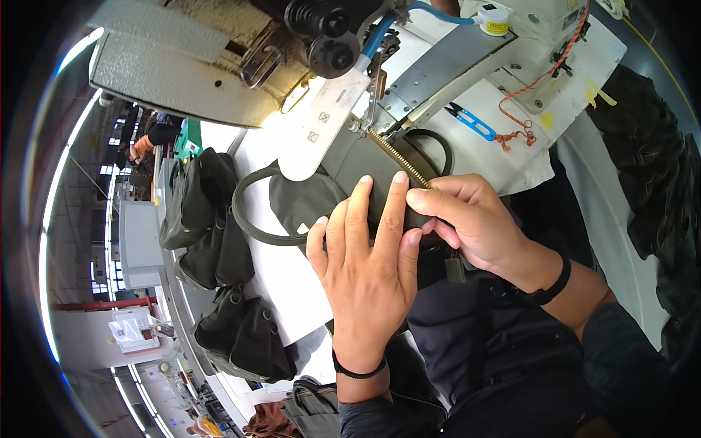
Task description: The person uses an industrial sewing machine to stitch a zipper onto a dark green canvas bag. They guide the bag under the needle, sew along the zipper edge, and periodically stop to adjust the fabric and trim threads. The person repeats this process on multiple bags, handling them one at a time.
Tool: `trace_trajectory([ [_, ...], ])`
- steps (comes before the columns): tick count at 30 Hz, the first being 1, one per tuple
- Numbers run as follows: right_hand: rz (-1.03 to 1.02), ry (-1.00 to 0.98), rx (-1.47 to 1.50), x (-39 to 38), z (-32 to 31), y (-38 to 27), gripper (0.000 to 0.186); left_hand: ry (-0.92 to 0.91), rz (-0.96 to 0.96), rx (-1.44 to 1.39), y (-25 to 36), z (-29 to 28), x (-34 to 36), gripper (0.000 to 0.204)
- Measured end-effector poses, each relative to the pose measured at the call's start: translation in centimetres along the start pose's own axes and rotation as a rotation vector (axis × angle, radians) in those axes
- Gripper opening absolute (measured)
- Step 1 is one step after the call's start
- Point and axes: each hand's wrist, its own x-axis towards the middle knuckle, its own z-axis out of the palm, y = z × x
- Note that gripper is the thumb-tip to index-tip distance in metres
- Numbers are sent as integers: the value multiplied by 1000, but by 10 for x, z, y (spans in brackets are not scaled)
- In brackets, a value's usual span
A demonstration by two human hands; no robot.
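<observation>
Both hands press a dark bag at the sewing machine

Right now the left hand (369,266) lies flat on a dark olive bag (321,197), fingers stretched out and spread, pressing the fabric down rather than gripping it. The right hand (467,219) comes in from the right, its fingers curled over the bag's edge and pinching the fabric right at the near end of the zipper (398,157). The fingertips of the 2 hands touch each other above the bag.

The bag rests on the white desk (277,281), partly under the head of the grey sewing machine (197,58). The brass-coloured zipper runs diagonally from the hands up to the needle area. A dark looped handle (244,212) curves out from the bag on the left, and a second loop (438,142) arches just behind the zipper.

Each wrist wears a black band. To the left, a pile of finished dark bags (212,219) sits along the desk edge. Blue-handled snips (471,123) lie on the desk beyond the machine, near an orange thread (537,80), with a small white pot (494,18) further back
</observation>
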Motion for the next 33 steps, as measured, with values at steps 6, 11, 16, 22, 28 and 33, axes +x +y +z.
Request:
trace_trajectory([
  [6,4,-5,-16,1,1,1,34,-12,-16,-25,2,-3,1,48],
  [11,-33,-46,-4,2,-4,6,37,-15,-1,-18,5,-1,3,47],
  [16,-95,-93,36,3,-3,16,37,-27,6,-21,3,-3,3,48],
  [22,-19,4,35,-2,5,6,34,-18,44,-48,0,-7,9,48],
  [28,-51,-24,35,6,5,10,32,-1,39,-45,-7,-2,11,48],
  [33,-79,-36,57,15,6,8,31,7,36,-45,-14,1,17,48],
])
